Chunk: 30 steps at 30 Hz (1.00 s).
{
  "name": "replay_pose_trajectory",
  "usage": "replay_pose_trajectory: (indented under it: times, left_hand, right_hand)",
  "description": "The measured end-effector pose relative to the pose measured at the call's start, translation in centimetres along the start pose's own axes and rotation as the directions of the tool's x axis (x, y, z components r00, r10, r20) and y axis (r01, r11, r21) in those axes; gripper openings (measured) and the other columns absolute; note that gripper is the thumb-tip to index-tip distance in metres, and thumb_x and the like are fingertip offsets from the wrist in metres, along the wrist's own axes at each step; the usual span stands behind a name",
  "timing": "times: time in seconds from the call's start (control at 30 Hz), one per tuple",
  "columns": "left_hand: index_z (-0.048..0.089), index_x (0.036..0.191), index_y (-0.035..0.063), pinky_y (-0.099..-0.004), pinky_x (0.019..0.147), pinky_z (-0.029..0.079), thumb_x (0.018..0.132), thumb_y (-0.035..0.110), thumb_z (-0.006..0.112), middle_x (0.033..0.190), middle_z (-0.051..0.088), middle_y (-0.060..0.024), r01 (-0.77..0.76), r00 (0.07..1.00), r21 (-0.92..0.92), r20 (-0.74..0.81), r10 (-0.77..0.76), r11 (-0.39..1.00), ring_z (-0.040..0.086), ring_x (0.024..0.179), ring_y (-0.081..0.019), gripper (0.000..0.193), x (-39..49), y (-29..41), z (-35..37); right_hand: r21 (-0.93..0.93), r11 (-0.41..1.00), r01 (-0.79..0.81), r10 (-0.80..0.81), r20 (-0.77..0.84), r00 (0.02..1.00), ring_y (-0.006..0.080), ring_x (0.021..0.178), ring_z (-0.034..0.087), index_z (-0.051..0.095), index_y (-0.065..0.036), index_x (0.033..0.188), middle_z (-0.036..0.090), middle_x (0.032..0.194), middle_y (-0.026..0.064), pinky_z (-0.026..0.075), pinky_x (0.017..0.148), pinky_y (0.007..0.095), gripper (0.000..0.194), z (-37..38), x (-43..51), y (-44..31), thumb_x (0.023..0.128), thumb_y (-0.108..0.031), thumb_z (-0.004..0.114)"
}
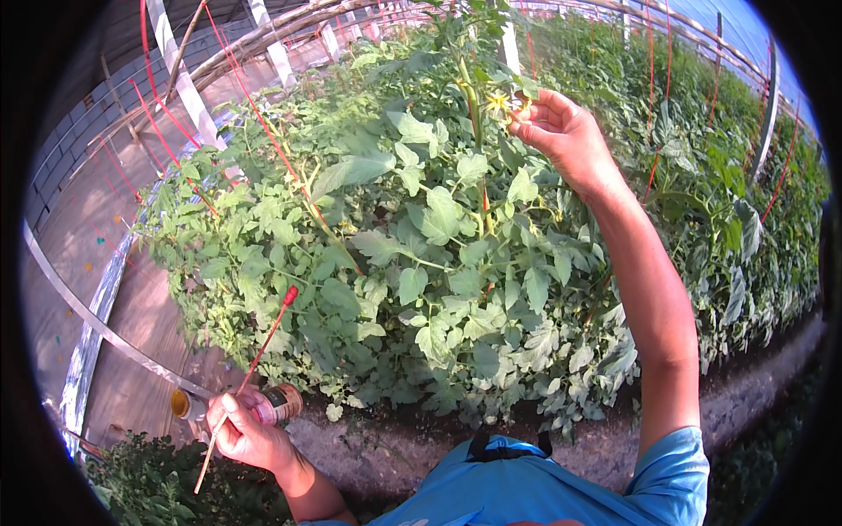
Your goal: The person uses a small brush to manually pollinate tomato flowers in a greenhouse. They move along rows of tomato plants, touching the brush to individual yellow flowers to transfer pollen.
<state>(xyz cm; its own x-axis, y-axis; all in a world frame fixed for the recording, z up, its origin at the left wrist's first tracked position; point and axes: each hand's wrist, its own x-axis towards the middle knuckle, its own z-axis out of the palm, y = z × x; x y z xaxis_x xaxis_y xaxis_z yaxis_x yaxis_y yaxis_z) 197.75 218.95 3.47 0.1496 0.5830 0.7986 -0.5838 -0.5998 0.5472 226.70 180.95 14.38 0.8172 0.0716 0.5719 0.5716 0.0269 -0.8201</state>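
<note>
My left hand [247, 427] grips a thin stick [263, 345] whose upper end carries a red-stained tip [291, 295]. The same hand also holds a glass jar [283, 402] with a label and pinkish-red contents, tilted on its side. Up at the right, my right hand [552, 128] pinches part of a yellow tomato flower cluster [498, 102] between thumb and fingers. That cluster grows beside a thick green tomato stem [472, 98]. Leafy tomato plants [437, 217] fill the middle, between and below my hands.
Red support strings [263, 125] rise from the plants. White posts [181, 72] and wooden poles [263, 33] stand behind. A curved pale strip [99, 322] crosses the left side. A concrete ledge [368, 454] runs close to my body. More plants [723, 197] grow at right.
</note>
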Motion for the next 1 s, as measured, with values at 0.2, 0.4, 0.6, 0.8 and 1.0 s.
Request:
replay_pose_trajectory:
  times: [0.2, 0.4, 0.6, 0.8, 1.0]
  left_hand:
    - [0.055, 0.084, 0.0010, -0.0298, 0.059, 0.044, 0.104, 0.010, 0.057, 0.069, 0.048, -0.0046, -0.056, 0.997, 0.044, 0.053, 0.054, 0.997, 0.050, 0.061, -0.0156, 0.022, 0.1, 0.0, 0.3]
    - [0.055, 0.084, 0.0005, -0.0299, 0.059, 0.043, 0.104, 0.013, 0.058, 0.068, 0.049, -0.0050, -0.070, 0.995, 0.043, 0.079, 0.066, 0.997, 0.050, 0.062, -0.0156, 0.024, 0.2, -0.3, 0.3]
    - [0.055, 0.087, -0.0004, -0.0295, 0.062, 0.046, 0.103, 0.014, 0.061, 0.074, 0.053, -0.0069, 0.006, 0.998, -0.008, 0.069, -0.005, 1.000, 0.053, 0.065, -0.0155, 0.022, 0.1, -1.3, -0.1]
    - [0.056, 0.091, -0.0001, -0.0294, 0.060, 0.046, 0.103, 0.012, 0.061, 0.078, 0.053, -0.0068, 0.040, 0.999, -0.124, 0.006, -0.039, 0.991, 0.053, 0.066, -0.0157, 0.018, 0.5, -1.3, 0.8]
    - [0.060, 0.093, 0.0005, -0.0298, 0.062, 0.050, 0.103, 0.015, 0.063, 0.073, 0.054, -0.0059, -0.011, 0.999, -0.295, -0.046, -0.003, 0.955, 0.056, 0.065, -0.0152, 0.018, 5.6, 1.4, 7.8]
  right_hand:
    - [-0.112, 0.992, 0.064, -0.068, -0.029, 0.997, 0.0136, 0.098, 0.067, 0.051, 0.007, 0.137, 0.069, 0.108, 0.0089, 0.056, 0.089, 0.0268, 0.052, 0.1, -0.3, -0.1, 0.092, -0.002, 0.074]
    - [-0.186, 0.975, 0.117, -0.130, -0.060, 0.990, 0.0135, 0.099, 0.067, 0.054, 0.006, 0.134, 0.069, 0.107, 0.0080, 0.056, 0.090, 0.0283, 0.047, 0.6, -0.6, -0.2, 0.093, -0.006, 0.074]
    - [-0.218, 0.968, 0.126, -0.147, -0.083, 0.986, 0.0140, 0.102, 0.067, 0.057, 0.002, 0.133, 0.070, 0.107, 0.0063, 0.054, 0.093, 0.0303, 0.044, 0.5, -0.5, -0.9, 0.095, -0.014, 0.073]
    - [-0.258, 0.963, 0.083, -0.112, -0.096, 0.989, 0.0128, 0.099, 0.066, 0.057, 0.002, 0.135, 0.070, 0.106, 0.0078, 0.054, 0.090, 0.0286, 0.046, 0.2, -0.2, -1.4, 0.096, -0.016, 0.073]
    - [-0.186, 0.981, 0.049, -0.065, -0.082, 0.994, 0.0097, 0.094, 0.065, 0.059, 0.000, 0.131, 0.070, 0.103, 0.0039, 0.053, 0.086, 0.0263, 0.041, 0.2, -0.3, -0.4, 0.096, -0.015, 0.073]
